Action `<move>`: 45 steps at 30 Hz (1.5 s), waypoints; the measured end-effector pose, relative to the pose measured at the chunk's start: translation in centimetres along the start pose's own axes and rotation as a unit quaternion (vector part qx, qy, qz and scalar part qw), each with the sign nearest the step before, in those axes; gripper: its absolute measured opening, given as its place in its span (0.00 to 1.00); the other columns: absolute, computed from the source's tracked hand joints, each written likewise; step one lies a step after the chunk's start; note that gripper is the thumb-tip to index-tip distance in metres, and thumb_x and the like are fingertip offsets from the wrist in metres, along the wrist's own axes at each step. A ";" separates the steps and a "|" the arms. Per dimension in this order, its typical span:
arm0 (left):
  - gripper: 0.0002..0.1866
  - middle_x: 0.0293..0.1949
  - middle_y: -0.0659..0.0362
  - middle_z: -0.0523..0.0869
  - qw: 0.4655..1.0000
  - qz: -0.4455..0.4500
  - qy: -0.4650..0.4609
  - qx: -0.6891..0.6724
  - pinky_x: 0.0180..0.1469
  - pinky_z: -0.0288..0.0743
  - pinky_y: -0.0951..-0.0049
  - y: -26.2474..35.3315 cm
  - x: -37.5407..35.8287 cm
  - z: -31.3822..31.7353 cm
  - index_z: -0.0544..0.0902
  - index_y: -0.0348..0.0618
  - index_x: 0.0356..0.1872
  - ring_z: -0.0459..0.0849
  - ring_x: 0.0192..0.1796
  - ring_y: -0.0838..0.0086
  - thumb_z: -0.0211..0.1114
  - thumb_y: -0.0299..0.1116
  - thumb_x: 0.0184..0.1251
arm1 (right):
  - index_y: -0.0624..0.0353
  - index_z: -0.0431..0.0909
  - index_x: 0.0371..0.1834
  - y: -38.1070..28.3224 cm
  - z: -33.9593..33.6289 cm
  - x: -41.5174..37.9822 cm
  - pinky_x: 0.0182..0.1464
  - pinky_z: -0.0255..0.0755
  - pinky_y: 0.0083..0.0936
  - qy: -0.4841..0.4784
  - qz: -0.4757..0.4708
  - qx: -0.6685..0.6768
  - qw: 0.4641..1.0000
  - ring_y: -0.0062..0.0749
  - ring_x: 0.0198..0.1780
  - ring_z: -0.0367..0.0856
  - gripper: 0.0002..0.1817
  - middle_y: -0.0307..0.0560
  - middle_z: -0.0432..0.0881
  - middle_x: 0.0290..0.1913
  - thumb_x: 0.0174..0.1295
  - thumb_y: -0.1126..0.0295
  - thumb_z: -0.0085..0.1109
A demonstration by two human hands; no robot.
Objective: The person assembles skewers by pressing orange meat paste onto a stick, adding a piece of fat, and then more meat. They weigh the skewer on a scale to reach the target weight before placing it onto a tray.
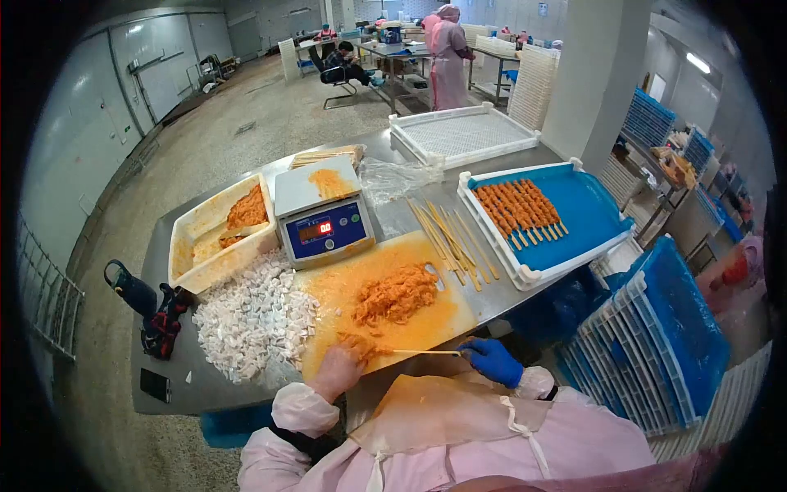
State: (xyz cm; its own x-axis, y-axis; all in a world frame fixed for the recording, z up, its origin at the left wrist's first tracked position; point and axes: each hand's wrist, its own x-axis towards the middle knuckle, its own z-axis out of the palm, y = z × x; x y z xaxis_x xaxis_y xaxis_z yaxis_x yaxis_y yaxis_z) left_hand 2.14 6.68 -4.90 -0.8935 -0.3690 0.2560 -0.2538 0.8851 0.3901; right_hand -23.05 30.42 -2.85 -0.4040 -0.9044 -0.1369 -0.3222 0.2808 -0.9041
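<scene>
My left hand (pixel 338 371), bare and smeared orange, is closed round the meat-covered end of a wooden skewer (pixel 422 353) at the cutting board's near edge. In a blue glove, my right hand (pixel 493 362) pinches the skewer's bare end. A mound of orange marinated meat (pixel 398 293) lies on the stained cutting board (pixel 328 291). Loose bare skewers (pixel 447 238) lie to the right of the board. Finished meat skewers (pixel 520 211) sit in a row in a blue-lined white tray (pixel 525 277). My left fingers hide part of the meat they hold.
Pale chopped pieces (pixel 254 320) are heaped left of the board. Behind them stand a scale (pixel 324 215) reading 0.0 and a white tub (pixel 182 246) with more meat. A bottle (pixel 131 291) and phone (pixel 155 385) lie at left; stacked trays (pixel 631 353) stand right.
</scene>
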 end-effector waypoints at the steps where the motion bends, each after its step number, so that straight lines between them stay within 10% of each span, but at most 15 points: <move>1: 0.12 0.41 0.47 0.81 1.000 0.013 0.009 -0.005 0.43 0.76 0.57 -0.2 -0.1 0.3 0.82 0.43 0.40 0.81 0.41 0.51 0.65 0.31 0.52 | 0.61 0.80 0.44 0.1 0.0 -0.1 0.34 0.72 0.29 0.000 0.001 0.000 1.000 0.31 0.28 0.78 0.12 0.52 0.82 0.32 0.63 0.68 0.53; 10: 0.13 0.38 0.47 0.83 0.999 0.001 0.034 -0.019 0.43 0.76 0.57 0.4 0.2 0.9 0.82 0.43 0.40 0.81 0.38 0.51 0.65 0.31 0.51 | 0.60 0.80 0.44 0.6 0.1 -0.4 0.33 0.71 0.28 -0.004 0.008 0.017 1.000 0.30 0.27 0.76 0.12 0.52 0.81 0.29 0.64 0.66 0.53; 12: 0.13 0.37 0.48 0.83 0.999 0.000 0.032 -0.017 0.43 0.76 0.57 1.0 0.1 0.5 0.82 0.43 0.39 0.81 0.39 0.52 0.65 0.31 0.51 | 0.62 0.78 0.44 0.7 0.2 -0.6 0.28 0.65 0.17 0.000 -0.038 0.033 0.999 0.15 0.26 0.67 0.11 0.36 0.74 0.25 0.65 0.66 0.54; 19: 0.14 0.40 0.49 0.83 0.997 0.032 0.023 -0.064 0.45 0.75 0.57 3.0 1.5 -1.4 0.83 0.44 0.42 0.81 0.41 0.52 0.65 0.29 0.51 | 0.59 0.80 0.44 2.3 0.2 -0.8 0.34 0.72 0.29 0.000 0.016 0.030 0.999 0.29 0.27 0.75 0.13 0.52 0.79 0.27 0.64 0.63 0.54; 21: 0.15 0.40 0.49 0.83 0.998 0.030 0.012 -0.055 0.45 0.75 0.58 2.7 1.3 -1.2 0.83 0.44 0.43 0.81 0.41 0.52 0.65 0.29 0.51 | 0.59 0.80 0.45 3.7 0.4 -0.2 0.34 0.72 0.31 0.027 -0.160 -0.015 0.987 0.31 0.27 0.77 0.14 0.51 0.81 0.28 0.65 0.62 0.52; 27: 0.14 0.39 0.48 0.83 0.998 0.029 0.022 -0.052 0.45 0.75 0.57 4.1 1.9 -1.6 0.84 0.45 0.41 0.81 0.40 0.51 0.66 0.29 0.50 | 0.60 0.77 0.50 3.7 0.5 -0.7 0.41 0.74 0.33 -0.015 -0.010 -0.003 1.000 0.36 0.36 0.81 0.18 0.51 0.84 0.37 0.65 0.59 0.50; 45: 0.14 0.39 0.46 0.83 0.998 0.029 0.033 -0.038 0.46 0.75 0.56 3.2 2.0 -0.6 0.83 0.39 0.38 0.80 0.42 0.50 0.67 0.26 0.46 | 0.62 0.76 0.51 0.0 -0.7 -2.0 0.48 0.73 0.32 -0.040 0.037 0.051 0.997 0.36 0.43 0.79 0.19 0.55 0.82 0.44 0.64 0.61 0.51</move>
State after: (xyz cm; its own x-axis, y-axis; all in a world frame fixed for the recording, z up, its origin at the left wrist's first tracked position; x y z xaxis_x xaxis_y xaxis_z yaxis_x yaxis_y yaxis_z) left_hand -0.22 8.63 -2.58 -0.8791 -0.3378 0.3362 -0.1713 0.8823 0.4385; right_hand -22.87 32.45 -2.26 -0.3524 -0.9063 -0.2332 -0.2037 0.3175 -0.9261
